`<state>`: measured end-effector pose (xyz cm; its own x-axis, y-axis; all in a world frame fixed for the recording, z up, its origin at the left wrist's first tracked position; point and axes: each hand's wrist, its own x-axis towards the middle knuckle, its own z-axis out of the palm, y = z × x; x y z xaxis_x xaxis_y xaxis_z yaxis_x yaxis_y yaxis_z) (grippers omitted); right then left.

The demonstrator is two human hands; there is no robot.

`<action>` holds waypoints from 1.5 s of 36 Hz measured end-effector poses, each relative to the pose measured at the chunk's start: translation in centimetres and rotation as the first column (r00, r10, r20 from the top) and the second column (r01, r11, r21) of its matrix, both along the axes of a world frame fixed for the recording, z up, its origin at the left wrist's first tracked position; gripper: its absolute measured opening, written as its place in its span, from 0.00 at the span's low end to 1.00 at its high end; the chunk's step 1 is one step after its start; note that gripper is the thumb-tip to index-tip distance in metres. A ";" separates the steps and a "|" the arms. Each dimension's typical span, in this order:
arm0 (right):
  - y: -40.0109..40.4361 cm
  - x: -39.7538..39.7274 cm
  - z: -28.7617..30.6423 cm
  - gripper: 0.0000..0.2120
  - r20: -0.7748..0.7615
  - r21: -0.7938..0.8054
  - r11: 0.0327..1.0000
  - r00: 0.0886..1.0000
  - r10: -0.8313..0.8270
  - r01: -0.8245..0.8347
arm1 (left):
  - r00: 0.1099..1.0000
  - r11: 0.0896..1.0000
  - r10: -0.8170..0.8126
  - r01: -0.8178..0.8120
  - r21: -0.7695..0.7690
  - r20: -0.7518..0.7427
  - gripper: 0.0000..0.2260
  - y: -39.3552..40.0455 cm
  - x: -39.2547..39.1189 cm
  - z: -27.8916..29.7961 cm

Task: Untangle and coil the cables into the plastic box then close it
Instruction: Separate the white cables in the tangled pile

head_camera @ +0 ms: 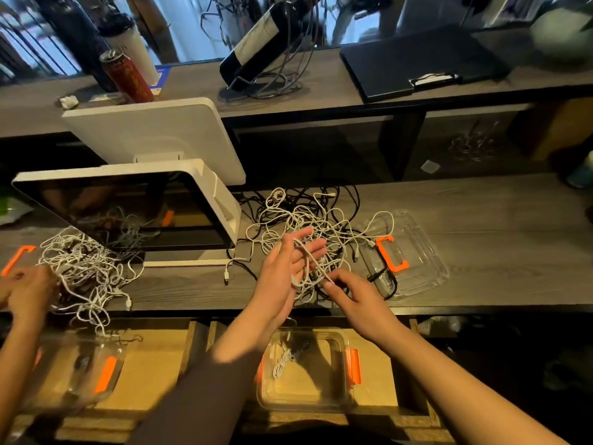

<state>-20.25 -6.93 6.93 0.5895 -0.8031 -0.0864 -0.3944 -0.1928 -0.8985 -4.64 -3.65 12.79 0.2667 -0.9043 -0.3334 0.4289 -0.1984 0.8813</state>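
A white cable is being wound around the left hand above the counter's near edge.

The counter (481, 226) is carrying the tangle (308, 226) at its middle, with the clear lid (417, 252) lying just right of it; the box (305, 370) is sitting below the near edge, a small coil already inside. The left hand (288, 261) is being held wide, fingers straight, with the cable (305, 264) looped over them. The cable is being pinched by the right hand (349, 293). Being light, limp and snag-prone, the cable is probably best taken near its plug end.
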 end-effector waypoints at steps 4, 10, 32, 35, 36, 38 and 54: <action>0.3 0.5 0.2 0.10 0.079 0.084 0.994 0.993 -0.083 0.077 | 0.977 0.998 0.057 -0.060 -0.011 -0.204 0.19 -0.4 0.0 0.0; 0.4 1.0 0.0 0.10 0.119 0.123 0.972 0.969 -0.215 0.200 | 0.959 0.991 0.127 -0.133 -0.008 -0.254 0.20 -1.4 0.6 -0.2; 1.7 3.2 2.0 0.17 -0.219 -0.255 0.962 0.975 0.039 -0.095 | 0.880 0.987 0.012 -0.087 0.137 0.475 0.24 -5.0 1.1 -1.5; 0.7 3.6 2.7 0.13 -0.217 -0.331 0.930 0.972 0.089 -0.159 | 0.843 0.983 -0.075 -0.026 0.180 0.533 0.25 -5.0 0.5 -1.1; 0.4 3.7 2.9 0.11 -0.225 -0.341 0.921 0.967 0.116 -0.190 | 0.829 0.978 -0.137 0.025 0.208 0.541 0.25 -5.0 0.5 -1.2; 0.0 3.7 3.3 0.10 -0.244 -0.365 0.904 0.960 0.139 -0.224 | 0.827 0.956 -0.251 0.131 0.263 0.502 0.26 -4.8 0.5 -1.1; -3.9 3.1 3.7 0.20 -0.205 -0.393 0.920 0.976 -0.080 -0.007 | 0.642 0.616 -0.742 0.537 0.577 0.194 0.31 -4.9 4.1 -2.2</action>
<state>-17.12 -10.84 10.60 0.5616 -0.8190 0.1173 -0.5809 -0.4913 -0.6490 -0.55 -8.51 10.57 -0.1314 -0.6660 -0.7343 -0.3138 -0.6747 0.6680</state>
